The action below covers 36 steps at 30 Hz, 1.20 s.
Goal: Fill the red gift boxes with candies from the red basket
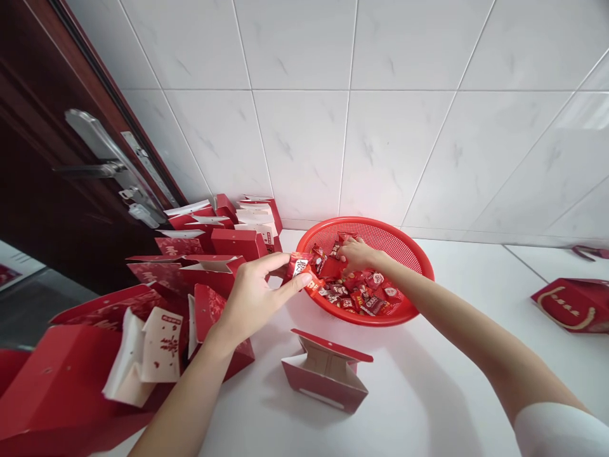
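A dark brown door (28,190) with a metal lever handle (95,170) stood well beyond the left hand, at the far left. Between the door and that hand, red gift boxes (61,381) crowded the white tabletop (428,387), several with their tops open, and a cream panel with red print (164,346) showed just left of the left forearm. The left hand (266,289) was pinching at least 2 wrapped sweets (299,265) between thumb and fingers, beside the left rim of the red plastic colander. Nearer the wearer than either hand, an open-topped red carton (326,381) stood apart from the rest. The red plastic colander (422,289) lay beneath the right hand, with loose wrapped sweets (373,303) spread around and below the fingers. The right hand (360,254) had its fingers bent down among them; whether it gripped any, I could not tell. Picking sweets out seemed the step in hand, and it called for a light fingertip pinch on the wrappers, a steady hold by the left thumb so that nothing slipped, and a right forearm clear of the rim. Well right of the right hand sat a red gift box with a rope handle (571,306).
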Available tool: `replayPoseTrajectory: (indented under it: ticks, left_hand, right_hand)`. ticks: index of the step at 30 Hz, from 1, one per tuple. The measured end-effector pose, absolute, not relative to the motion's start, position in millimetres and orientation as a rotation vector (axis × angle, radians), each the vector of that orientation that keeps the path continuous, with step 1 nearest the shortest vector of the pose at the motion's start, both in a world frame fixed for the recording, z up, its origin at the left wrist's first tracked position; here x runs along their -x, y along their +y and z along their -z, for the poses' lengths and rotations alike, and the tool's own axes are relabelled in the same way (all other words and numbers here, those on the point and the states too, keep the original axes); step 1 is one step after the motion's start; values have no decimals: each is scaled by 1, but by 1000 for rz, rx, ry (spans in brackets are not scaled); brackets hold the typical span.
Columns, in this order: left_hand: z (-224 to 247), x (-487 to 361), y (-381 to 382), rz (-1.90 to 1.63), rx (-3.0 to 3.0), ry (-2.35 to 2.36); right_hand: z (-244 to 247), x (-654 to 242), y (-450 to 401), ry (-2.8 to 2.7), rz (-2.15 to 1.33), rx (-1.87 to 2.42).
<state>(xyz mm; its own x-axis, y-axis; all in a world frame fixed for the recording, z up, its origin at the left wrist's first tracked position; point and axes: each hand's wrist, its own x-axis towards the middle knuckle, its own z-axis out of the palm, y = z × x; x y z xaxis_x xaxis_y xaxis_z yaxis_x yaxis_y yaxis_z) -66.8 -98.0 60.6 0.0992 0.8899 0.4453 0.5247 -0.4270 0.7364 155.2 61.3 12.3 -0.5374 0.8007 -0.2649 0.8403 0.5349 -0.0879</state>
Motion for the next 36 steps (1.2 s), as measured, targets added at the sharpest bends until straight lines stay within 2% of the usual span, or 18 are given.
replayPoseTrajectory:
  ticks: [7, 15, 22, 36]
  left_hand:
    - [-62, 68, -98, -1264, -2026, 1414]
    - [-63, 66, -98, -1253, -2034, 1382]
    - [-64, 66, -98, -1254, -2044, 1374]
    - [-68, 68, -100, -1275, -1990, 1436]
  right_hand:
    - [-20, -167, 59, 2606, 407, -1446]
    - [-55, -221, 90, 2617, 215, -1730]
    - [-27, -230, 95, 2581, 164, -1758]
    - [11, -152, 86, 2636, 166, -1277]
